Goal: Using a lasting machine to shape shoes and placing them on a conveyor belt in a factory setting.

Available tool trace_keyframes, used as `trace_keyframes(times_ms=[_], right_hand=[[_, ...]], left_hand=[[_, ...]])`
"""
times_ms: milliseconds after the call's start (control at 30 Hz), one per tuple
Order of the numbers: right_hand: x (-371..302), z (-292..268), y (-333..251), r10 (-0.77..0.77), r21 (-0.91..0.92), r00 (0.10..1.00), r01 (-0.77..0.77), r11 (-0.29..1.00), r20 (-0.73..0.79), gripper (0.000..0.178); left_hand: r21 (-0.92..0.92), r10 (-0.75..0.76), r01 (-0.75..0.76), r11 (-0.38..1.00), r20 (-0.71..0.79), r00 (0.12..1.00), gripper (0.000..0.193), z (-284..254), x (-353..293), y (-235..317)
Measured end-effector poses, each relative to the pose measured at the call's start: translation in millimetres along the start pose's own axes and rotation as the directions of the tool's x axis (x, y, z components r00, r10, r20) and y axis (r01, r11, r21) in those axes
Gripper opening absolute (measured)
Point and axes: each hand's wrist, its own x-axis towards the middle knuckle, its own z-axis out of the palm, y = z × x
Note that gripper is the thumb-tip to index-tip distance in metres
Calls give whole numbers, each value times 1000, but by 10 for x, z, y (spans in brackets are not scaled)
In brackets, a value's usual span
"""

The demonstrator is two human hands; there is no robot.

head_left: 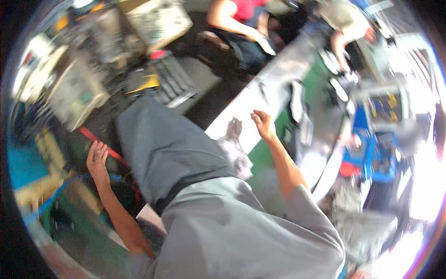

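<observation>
My left hand is raised beside a red strap or bar at the left. Its fingers are stretched out and it holds nothing; I cannot tell whether it touches the red piece. Over a long white bench hangs my right hand, fingers loosely bent and apart, with nothing visible in them. A shadow-like grey patch lies on the bench near it. Farther right, blurred black-and-white, shoe-like items stand in a row along a green surface.
Two people sit or lean beyond the bench, one in a red top, one in a pale top. Ahead is a grey ribbed stack. Boxy machines crowd the left. Blue crates stand at the right. Much is motion-blurred.
</observation>
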Motion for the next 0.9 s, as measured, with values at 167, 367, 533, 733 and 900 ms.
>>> trace_keyframes(times_ms=[167,367,533,733,900], right_hand=[[-1660,-1541,1982,578,-149,683,-694,704,-446,50],[-2674,-1511,2828,684,-116,597,-783,612,-420,93],[-2291,-1255,2651,713,536,701,-612,582,27,90],[-2546,-1071,2315,742,678,670,-535,504,-23,69],[-2352,-696,1126,554,892,809,-381,243,195,60]], left_hand=[[-105,-85,143,984,426,901,54,1787,-445,93],[217,-106,-14,976,532,840,43,1848,-595,37],[339,-154,-12,941,458,875,43,1864,-569,155],[203,-100,-43,978,642,760,41,2852,-842,191],[82,-118,86,993,780,615,49,3708,-1246,84]])
